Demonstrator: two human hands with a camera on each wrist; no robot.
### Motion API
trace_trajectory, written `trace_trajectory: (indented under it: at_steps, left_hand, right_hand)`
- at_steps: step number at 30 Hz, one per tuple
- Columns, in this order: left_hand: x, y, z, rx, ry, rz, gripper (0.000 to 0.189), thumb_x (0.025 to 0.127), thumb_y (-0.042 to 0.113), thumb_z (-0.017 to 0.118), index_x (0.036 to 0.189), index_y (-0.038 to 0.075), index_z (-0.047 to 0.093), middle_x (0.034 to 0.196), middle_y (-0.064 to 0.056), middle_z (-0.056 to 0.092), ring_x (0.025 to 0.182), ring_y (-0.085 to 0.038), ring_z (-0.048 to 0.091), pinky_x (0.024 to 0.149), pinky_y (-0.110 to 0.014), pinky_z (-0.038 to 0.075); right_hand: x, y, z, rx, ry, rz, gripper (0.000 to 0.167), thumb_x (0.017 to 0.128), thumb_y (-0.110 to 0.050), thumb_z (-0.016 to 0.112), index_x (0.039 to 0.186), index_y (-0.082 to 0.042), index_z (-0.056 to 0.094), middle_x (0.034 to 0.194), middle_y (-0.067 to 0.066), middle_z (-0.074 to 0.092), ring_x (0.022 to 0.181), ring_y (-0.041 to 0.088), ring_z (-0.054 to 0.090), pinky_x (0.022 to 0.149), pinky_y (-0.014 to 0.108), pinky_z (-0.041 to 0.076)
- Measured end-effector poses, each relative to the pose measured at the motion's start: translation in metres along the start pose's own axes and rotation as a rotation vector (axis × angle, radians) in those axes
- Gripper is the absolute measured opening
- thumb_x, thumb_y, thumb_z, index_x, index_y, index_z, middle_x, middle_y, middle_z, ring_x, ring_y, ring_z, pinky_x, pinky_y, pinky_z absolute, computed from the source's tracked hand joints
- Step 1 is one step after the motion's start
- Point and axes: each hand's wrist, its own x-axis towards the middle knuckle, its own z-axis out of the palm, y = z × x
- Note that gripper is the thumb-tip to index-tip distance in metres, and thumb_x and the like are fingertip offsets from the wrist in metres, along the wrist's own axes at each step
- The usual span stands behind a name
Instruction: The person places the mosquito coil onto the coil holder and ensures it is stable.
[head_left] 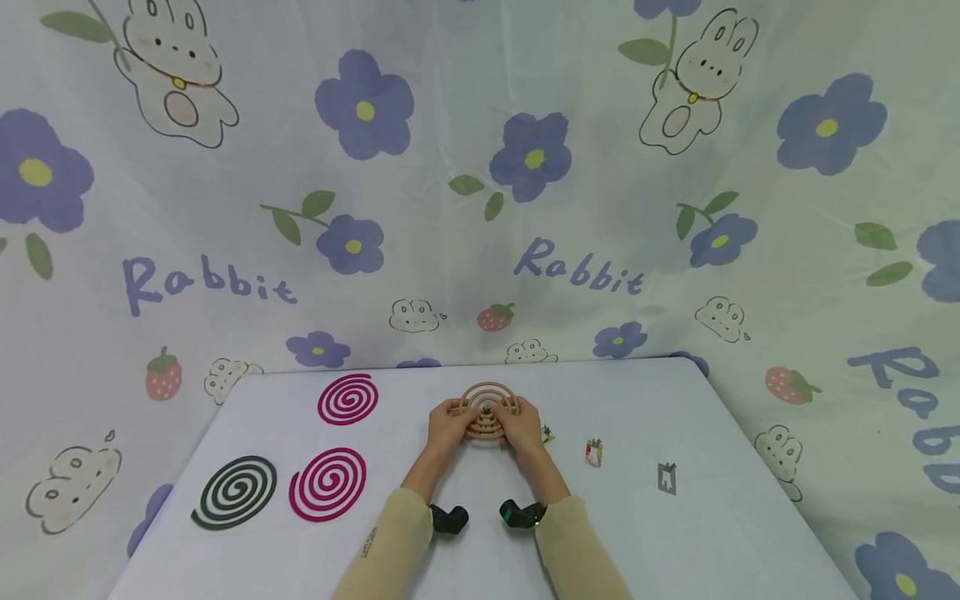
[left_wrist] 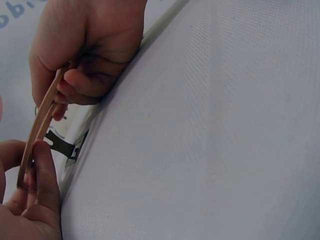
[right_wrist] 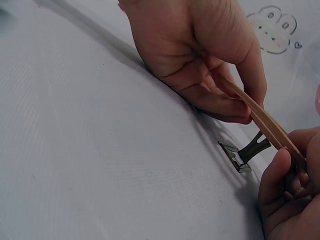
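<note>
Between both hands is a tan mosquito coil point(head_left: 489, 387). My left hand point(head_left: 447, 422) pinches its left rim and my right hand point(head_left: 521, 422) its right rim, with the thumbs on top near the middle. Edge-on, the coil point(left_wrist: 42, 117) shows as a thin tilted disc in the left wrist view, and the coil point(right_wrist: 267, 122) likewise in the right. Below it a small metal coil stand point(right_wrist: 255, 145) points its forked stem up at the coil's underside, with a flat cut-out base; its tip is partly hidden by the coil and fingers.
Two pink coils point(head_left: 348, 400) and a dark green coil point(head_left: 240, 492) lie on the table's left side. To the right are a stand with yellow print point(head_left: 548, 433), one with red print point(head_left: 594, 453) and a grey one point(head_left: 667, 478). A printed curtain point(head_left: 450, 250) hangs behind the table.
</note>
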Motion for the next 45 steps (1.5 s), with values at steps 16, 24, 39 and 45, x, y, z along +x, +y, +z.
trace_trajectory:
  at_steps: [16, 24, 39, 45]
  left_hand:
    - [-0.0004, 0.0008, -0.0017, 0.015, -0.017, -0.008, 0.035, 0.085, 0.015, 0.075, 0.112, -0.004, 0.063, 0.09, -0.01, 0.068, 0.074, -0.013, 0.062, 0.06, -0.023, 0.05]
    - [-0.0007, -0.0009, -0.0018, 0.027, -0.014, -0.007, 0.033, 0.085, 0.015, 0.074, 0.11, -0.004, 0.064, 0.088, -0.009, 0.068, 0.072, -0.013, 0.062, 0.059, -0.023, 0.05]
    - [0.0013, -0.0012, -0.0005, 0.021, -0.01, 0.007, 0.033, 0.085, 0.014, 0.074, 0.11, -0.004, 0.064, 0.086, -0.008, 0.068, 0.072, -0.012, 0.062, 0.058, -0.023, 0.05]
    - [0.0007, -0.0013, -0.0007, 0.009, -0.013, 0.023, 0.032, 0.084, 0.013, 0.074, 0.108, -0.006, 0.064, 0.083, -0.008, 0.068, 0.068, -0.012, 0.061, 0.055, -0.023, 0.049]
  right_hand:
    - [-0.0002, 0.001, 0.0004, -0.015, 0.0, 0.01, 0.025, 0.088, -0.023, 0.072, 0.099, -0.003, 0.062, 0.064, 0.003, 0.057, 0.043, 0.01, 0.049, 0.038, 0.022, 0.043]
    - [-0.0029, -0.0004, -0.0003, -0.033, -0.012, 0.005, 0.028, 0.089, -0.025, 0.071, 0.103, -0.002, 0.061, 0.07, 0.005, 0.059, 0.045, 0.011, 0.051, 0.04, 0.024, 0.045]
    - [0.0, 0.0012, -0.0002, -0.029, -0.007, 0.005, 0.025, 0.088, -0.022, 0.071, 0.1, -0.002, 0.061, 0.067, 0.005, 0.059, 0.04, 0.012, 0.049, 0.037, 0.025, 0.044]
    - [0.0006, 0.0024, 0.0002, -0.04, -0.001, 0.008, 0.026, 0.089, -0.024, 0.071, 0.099, -0.003, 0.061, 0.065, 0.004, 0.058, 0.04, 0.011, 0.049, 0.037, 0.024, 0.044]
